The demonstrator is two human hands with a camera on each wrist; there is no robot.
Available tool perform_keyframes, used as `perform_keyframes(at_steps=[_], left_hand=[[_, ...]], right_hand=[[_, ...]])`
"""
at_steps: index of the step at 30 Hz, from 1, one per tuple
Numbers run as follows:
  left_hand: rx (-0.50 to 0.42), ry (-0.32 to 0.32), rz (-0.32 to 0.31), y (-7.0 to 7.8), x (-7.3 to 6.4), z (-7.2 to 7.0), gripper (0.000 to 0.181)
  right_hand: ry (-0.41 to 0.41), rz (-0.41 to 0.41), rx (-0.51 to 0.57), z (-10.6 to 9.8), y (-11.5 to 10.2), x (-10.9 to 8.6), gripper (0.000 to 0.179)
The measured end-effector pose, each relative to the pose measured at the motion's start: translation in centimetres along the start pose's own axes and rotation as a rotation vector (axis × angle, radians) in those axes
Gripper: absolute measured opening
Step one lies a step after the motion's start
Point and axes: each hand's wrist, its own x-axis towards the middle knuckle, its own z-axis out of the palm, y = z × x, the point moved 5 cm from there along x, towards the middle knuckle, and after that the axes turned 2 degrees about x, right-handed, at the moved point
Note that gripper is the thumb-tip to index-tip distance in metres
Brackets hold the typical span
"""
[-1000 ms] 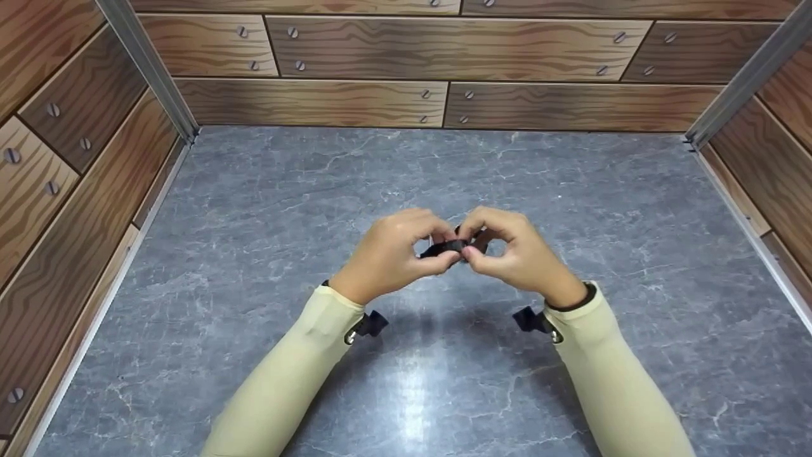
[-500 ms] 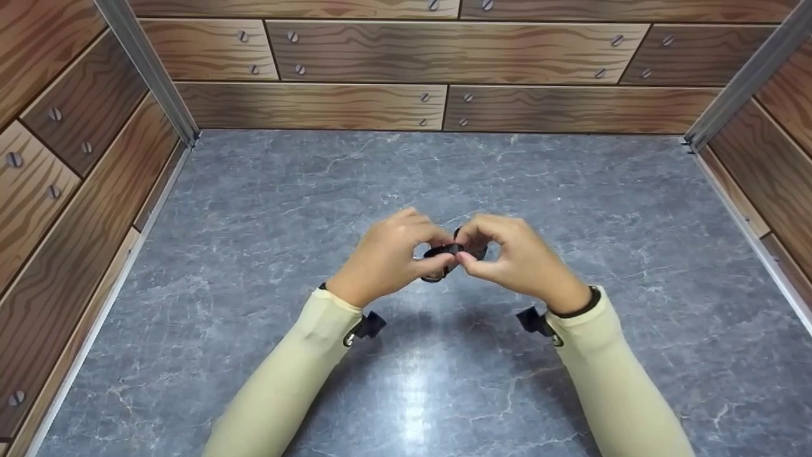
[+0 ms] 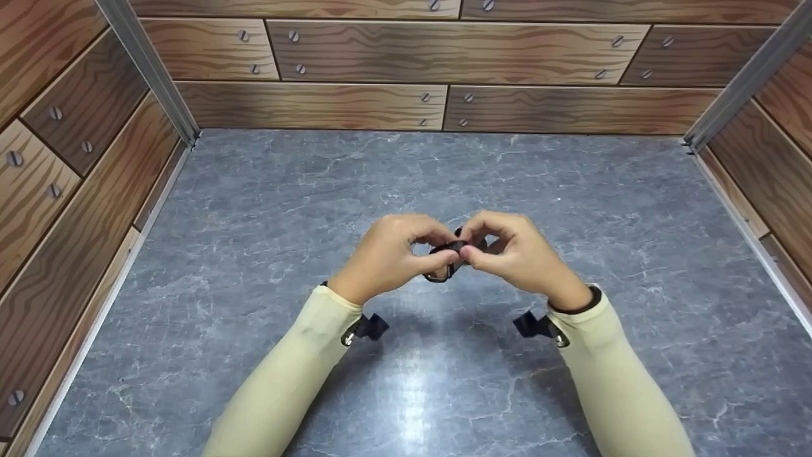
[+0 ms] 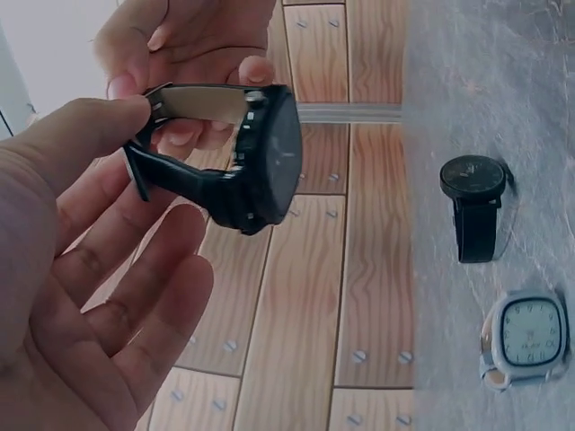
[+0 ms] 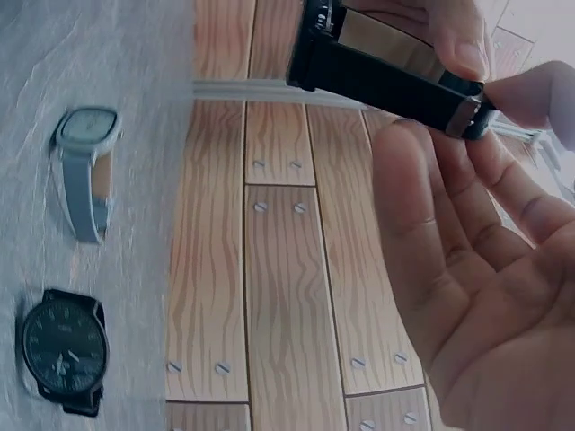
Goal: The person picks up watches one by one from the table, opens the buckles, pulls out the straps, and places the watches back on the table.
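Note:
A black wristwatch [image 4: 280, 162] with a squarish case hangs between both hands, its strap bent into a loop. The strap [image 5: 386, 85] is black outside and tan inside. In the head view the watch [image 3: 439, 277] is mostly covered by fingers, over the middle of the table. My left hand [image 3: 394, 255] pinches the strap near the buckle between thumb and fingers. From the other side, my right hand [image 3: 517, 252] pinches the strap at the same spot, its thumb almost meeting the left thumb. In the right wrist view, a strap keeper [image 5: 463, 117] shows beside the right fingertips.
A round black watch [image 4: 473, 180] and a light watch with a rounded-square dial [image 4: 532, 332] lie on the grey marbled surface in the wrist views; neither shows in the head view. Wood-patterned walls [image 3: 361, 51] enclose the grey table [image 3: 317, 190] on three sides.
The watch has turned in the fingers, and its loop now shows below the left thumb, where a second ago it was barely visible. Both hands have stayed nearly in place, shifting slightly.

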Motion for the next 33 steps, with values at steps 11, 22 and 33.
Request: perform_keyframes(at_steps=[11, 22, 33], left_hand=[[-0.125, 0.039, -0.025, -0.2, 0.23, -0.02, 0.015], [0.36, -0.062, 0.05, 0.67, 0.03, 0.31, 0.025], [0.346, -0.144, -0.003, -0.26, -0.01, 0.85, 0.023]], right_hand=[[0.076, -0.038, 0.119, 0.11, 0.09, 0.04, 0.007], [0.021, -0.181, -0.405, 0.06, -0.55, -0.26, 0.014], [-0.052, -0.077, -0.502, 0.38, -0.7, -0.31, 0.009]])
